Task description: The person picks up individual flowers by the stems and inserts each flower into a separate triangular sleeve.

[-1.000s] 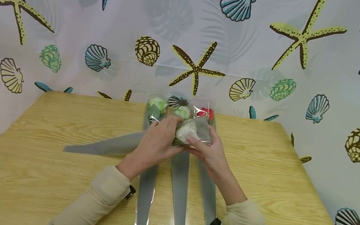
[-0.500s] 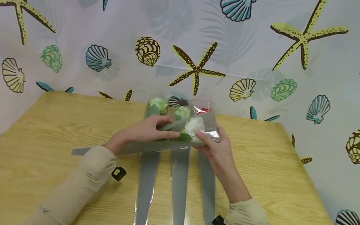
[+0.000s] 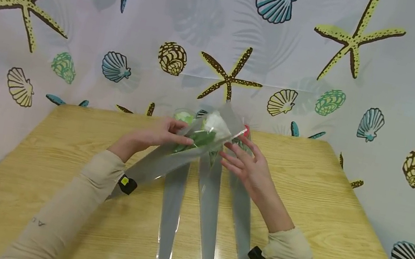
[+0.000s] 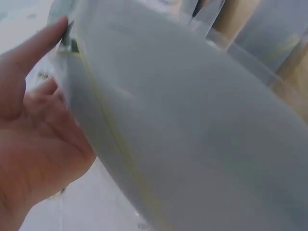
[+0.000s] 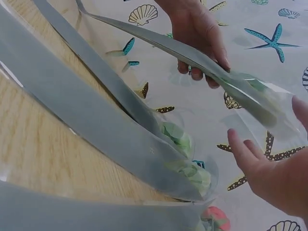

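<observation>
A white flower (image 3: 217, 124) with green leaves lies in a long grey-and-clear plastic sleeve (image 3: 160, 163), held aslant over the table with its head up to the right. My left hand (image 3: 150, 133) pinches the sleeve just below the bloom, thumb on the near side. In the left wrist view the grey back of the sleeve (image 4: 183, 115) covers most of the picture. Close to the wrapped head's right side is my right hand (image 3: 248, 167), its fingers spread and slightly bent. From the right wrist view, I cannot tell if the right hand (image 5: 276, 175) touches the plastic.
Three more wrapped flowers lie side by side on the wooden table (image 3: 305, 188): a left sleeve (image 3: 170, 215), a middle sleeve (image 3: 207, 222) and a right sleeve (image 3: 238, 223). A red bloom (image 5: 216, 219) shows in one. Behind hangs a shell-and-starfish cloth (image 3: 194, 16).
The left hand has shifted from the bloom down and left along the sleeve. The white flower's head has tilted upward, its tail swinging lower. My right hand has loosened from the flower's plastic.
</observation>
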A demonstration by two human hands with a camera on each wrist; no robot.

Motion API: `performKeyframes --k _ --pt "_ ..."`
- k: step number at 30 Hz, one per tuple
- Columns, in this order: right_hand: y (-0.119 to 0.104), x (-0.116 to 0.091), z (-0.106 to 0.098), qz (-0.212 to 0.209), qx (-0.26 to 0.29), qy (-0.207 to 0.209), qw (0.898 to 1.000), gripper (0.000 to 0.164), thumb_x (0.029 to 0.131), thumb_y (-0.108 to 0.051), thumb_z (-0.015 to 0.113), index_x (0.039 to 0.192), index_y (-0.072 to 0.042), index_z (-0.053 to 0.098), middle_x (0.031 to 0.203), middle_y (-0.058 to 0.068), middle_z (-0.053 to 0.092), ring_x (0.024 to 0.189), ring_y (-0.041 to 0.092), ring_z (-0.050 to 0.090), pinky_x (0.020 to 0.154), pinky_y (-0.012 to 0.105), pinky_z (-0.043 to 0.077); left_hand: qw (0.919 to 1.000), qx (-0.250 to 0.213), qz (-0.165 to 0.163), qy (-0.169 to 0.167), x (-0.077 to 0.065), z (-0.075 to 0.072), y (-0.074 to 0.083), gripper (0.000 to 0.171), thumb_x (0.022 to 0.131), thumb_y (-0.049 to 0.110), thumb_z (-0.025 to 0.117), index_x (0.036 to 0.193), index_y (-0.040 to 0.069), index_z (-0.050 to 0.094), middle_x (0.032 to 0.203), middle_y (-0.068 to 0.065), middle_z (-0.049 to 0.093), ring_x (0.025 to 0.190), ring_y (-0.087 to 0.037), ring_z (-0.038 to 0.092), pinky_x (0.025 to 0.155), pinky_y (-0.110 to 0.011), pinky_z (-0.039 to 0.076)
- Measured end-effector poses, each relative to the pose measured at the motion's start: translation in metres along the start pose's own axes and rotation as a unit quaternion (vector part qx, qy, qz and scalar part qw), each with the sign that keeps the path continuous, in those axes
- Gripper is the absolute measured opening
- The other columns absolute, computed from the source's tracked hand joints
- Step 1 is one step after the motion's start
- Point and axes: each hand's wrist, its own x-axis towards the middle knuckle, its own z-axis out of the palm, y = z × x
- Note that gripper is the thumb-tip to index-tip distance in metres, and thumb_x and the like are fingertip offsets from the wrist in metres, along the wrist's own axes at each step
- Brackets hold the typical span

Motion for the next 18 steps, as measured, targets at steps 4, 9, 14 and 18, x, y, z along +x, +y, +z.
performKeyframes --k 4,9,14,18 --pt "0.003 0.002 -0.001 0.030 -0.025 0.005 0.999 0.064 0.112 -0.029 0.053 0.165 -0.009 0.023 0.162 0.027 0.046 0.140 0.041 0.059 0.112 0.044 0.052 0.9898 -0.070 -0.046 0.115 -0.007 -0.027 -0.010 0.045 0.101 0.033 0.071 0.133 0.004 0.057 0.129 -0.006 0.063 0.112 -0.018 0.060 0.099 -0.036 0.050" --pt "0.004 0.005 -0.002 0.056 -0.062 -0.001 0.997 0.067 0.113 -0.035 0.049 0.166 -0.007 0.019 0.164 0.029 0.042 0.141 0.043 0.057 0.113 0.045 0.051 0.9606 -0.172 -0.085 0.201 -0.016 -0.052 -0.031 0.046 0.104 0.031 0.068 0.137 0.003 0.054 0.108 0.006 0.063 0.092 -0.005 0.064 0.085 -0.023 0.054" --pt "0.002 0.007 -0.009 0.053 -0.088 0.000 0.995 0.069 0.114 -0.037 0.047 0.167 -0.006 0.016 0.163 0.030 0.042 0.122 0.022 0.074 0.111 0.040 0.053 0.9389 -0.230 -0.141 0.214 -0.026 -0.059 -0.064 0.061 0.105 0.025 0.066 0.152 -0.006 0.043 0.099 0.008 0.066 0.085 -0.004 0.068 0.077 -0.021 0.058" --pt "0.002 0.006 -0.014 0.043 -0.122 0.006 0.992 0.070 0.113 -0.039 0.047 0.167 -0.006 0.017 0.163 0.030 0.042 0.118 0.015 0.075 0.108 0.035 0.055 0.9353 -0.222 -0.177 0.211 -0.031 -0.056 -0.091 0.065 0.105 0.026 0.066 0.154 -0.008 0.041 0.108 0.002 0.063 0.085 -0.004 0.067 0.077 -0.021 0.058"
